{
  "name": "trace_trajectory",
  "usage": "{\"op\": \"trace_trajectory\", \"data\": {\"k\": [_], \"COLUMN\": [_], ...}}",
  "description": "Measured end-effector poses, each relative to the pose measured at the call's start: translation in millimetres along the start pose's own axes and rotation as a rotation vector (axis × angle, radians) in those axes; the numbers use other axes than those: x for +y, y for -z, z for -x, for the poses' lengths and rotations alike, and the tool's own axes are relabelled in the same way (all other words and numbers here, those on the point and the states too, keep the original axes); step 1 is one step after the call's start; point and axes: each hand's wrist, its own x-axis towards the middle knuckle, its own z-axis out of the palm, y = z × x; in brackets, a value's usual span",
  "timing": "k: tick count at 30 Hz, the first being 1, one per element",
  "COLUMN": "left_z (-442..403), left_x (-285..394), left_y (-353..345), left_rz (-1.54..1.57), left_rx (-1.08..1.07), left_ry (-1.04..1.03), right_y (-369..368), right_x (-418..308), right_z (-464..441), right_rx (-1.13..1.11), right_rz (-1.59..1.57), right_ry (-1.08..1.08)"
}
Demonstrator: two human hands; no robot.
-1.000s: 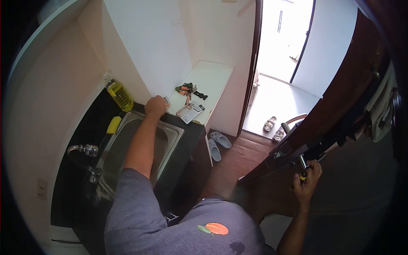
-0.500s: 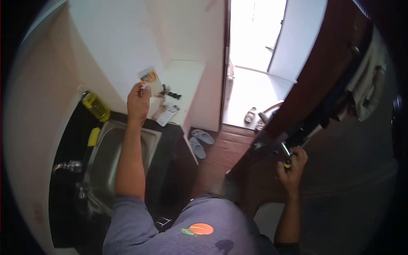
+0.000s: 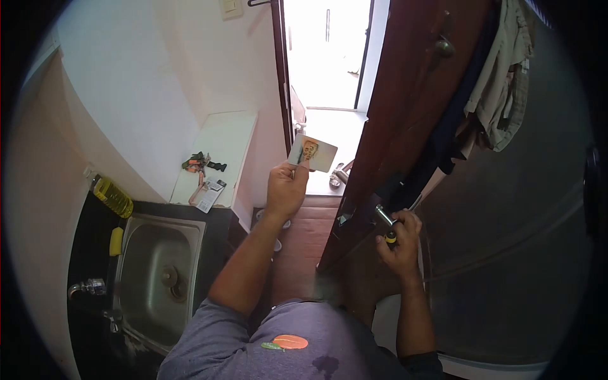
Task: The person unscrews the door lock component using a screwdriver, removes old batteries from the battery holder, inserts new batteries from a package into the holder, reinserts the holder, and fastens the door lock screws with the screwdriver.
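My left hand (image 3: 288, 190) pinches a small flat card (image 3: 325, 156) between thumb and fingers. The card is pale, with an orange-brown picture on it, and is held up in front of the bright doorway. My right hand (image 3: 403, 247) is wrapped around what looks like a hammer (image 3: 384, 215), with a shiny metal head and a yellow-and-black part. Most of its handle is hidden by the fingers. The hammer is close to the edge of the dark wooden door (image 3: 405, 82).
On the left are a steel sink (image 3: 147, 259), a faucet (image 3: 88, 288), a yellow bottle (image 3: 113, 196) and a yellow sponge (image 3: 116, 241). A white ledge (image 3: 231, 136) bears a strap with a black buckle (image 3: 215, 166) and a packaged item (image 3: 208, 194). Clothes (image 3: 500, 95) hang by the door.
My left hand has moved the card from over the white ledge rightward to the doorway. The view has turned right. My right hand still grips the hammer near the door.
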Motion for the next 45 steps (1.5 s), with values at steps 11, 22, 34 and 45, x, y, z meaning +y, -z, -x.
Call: {"op": "trace_trajectory", "data": {"k": [11,22,34,45], "left_z": [8.8,3.6,-97.0,-142.2], "left_x": [-25.3,-52.7,-93.9,-119.1], "left_y": [-51.0,-48.0,-48.2,-117.6], "left_rz": [0.071,0.092,0.308,0.624], "left_rx": [-0.173,-0.410,-0.156,-0.680], "left_ry": [-0.134,-0.241,0.043,0.301], "right_y": [-2.0,-2.5,4.0,9.5], "right_x": [0.8,-2.4,-3.3,5.9], "right_z": [2.4,1.7,-1.5,2.6], "right_rx": [-0.024,-0.048,-0.052,-0.028], "right_rz": [0.015,0.038,0.029,-0.085], "right_ry": [-0.014,-0.043,-0.046,-0.068]}}
